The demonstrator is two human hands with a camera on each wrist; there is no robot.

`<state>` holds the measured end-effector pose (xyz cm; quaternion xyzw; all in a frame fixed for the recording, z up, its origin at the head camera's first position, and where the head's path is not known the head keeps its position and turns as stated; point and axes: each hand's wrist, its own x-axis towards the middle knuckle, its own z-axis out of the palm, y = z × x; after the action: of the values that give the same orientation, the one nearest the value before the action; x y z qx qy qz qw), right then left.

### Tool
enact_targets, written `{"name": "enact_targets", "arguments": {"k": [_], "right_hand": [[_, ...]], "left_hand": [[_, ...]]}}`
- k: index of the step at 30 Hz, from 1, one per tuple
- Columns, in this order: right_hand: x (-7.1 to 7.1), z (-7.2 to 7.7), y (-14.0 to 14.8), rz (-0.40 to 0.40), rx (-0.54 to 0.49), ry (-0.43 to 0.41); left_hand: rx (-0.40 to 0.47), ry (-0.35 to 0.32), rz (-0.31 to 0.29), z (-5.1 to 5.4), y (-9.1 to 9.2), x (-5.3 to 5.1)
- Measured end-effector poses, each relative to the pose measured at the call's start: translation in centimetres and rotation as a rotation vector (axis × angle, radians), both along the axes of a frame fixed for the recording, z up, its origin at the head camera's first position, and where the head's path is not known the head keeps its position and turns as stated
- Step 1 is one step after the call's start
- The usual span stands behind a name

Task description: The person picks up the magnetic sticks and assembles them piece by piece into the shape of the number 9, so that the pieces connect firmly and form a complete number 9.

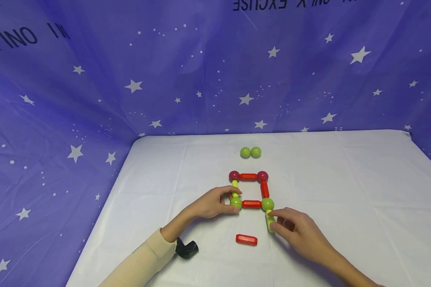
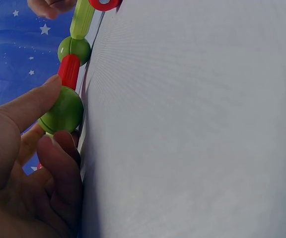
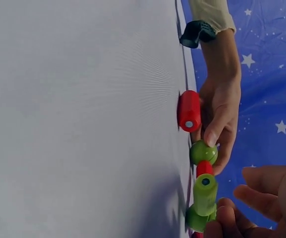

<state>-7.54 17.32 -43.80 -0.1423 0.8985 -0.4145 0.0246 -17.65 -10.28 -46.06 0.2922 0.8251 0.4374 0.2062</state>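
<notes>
Red and yellow-green rods and balls form a four-sided figure on the table. My left hand (image 1: pixel 211 202) (image 2: pixel 26 148) holds the green ball (image 1: pixel 236 203) (image 2: pixel 63 111) at its near left corner, thumb on one side and fingertips on the other. From the near right green ball (image 1: pixel 267 204) (image 3: pixel 197 218), a yellow-green rod (image 1: pixel 269 221) (image 3: pixel 205 196) points towards me. My right hand (image 1: pixel 301 231) (image 3: pixel 267 203) is at this rod with thumb and fingers apart; the wrist views show gaps between the rod and the nearest fingertips.
A loose red rod (image 1: pixel 246 239) (image 3: pixel 189 110) lies nearer to me than the figure. Two green balls (image 1: pixel 245 152) sit side by side beyond it. A black object (image 1: pixel 187 249) is beside the left sleeve (image 1: pixel 143 255). A starry blue cloth (image 1: pixel 201 71) stands behind the white table (image 1: pixel 344 179).
</notes>
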Motion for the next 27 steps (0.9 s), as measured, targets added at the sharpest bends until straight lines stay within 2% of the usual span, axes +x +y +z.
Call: {"name": "enact_targets", "arguments": {"k": [4, 9, 27], "right_hand": [[-0.5, 0.6, 0.1, 0.012, -0.021, 0.011], [-1.7, 1.4, 0.2, 0.013, -0.036, 0.084], [-8.3, 3.3, -0.6, -0.035, -0.036, 0.192]], "left_hand": [[-0.004, 0.001, 0.0, 0.1, 0.0, 0.0], [-0.009, -0.006, 0.001, 0.1, 0.0, 0.0], [-0.001, -0.028, 0.009, 0.2, 0.0, 0.0]]}}
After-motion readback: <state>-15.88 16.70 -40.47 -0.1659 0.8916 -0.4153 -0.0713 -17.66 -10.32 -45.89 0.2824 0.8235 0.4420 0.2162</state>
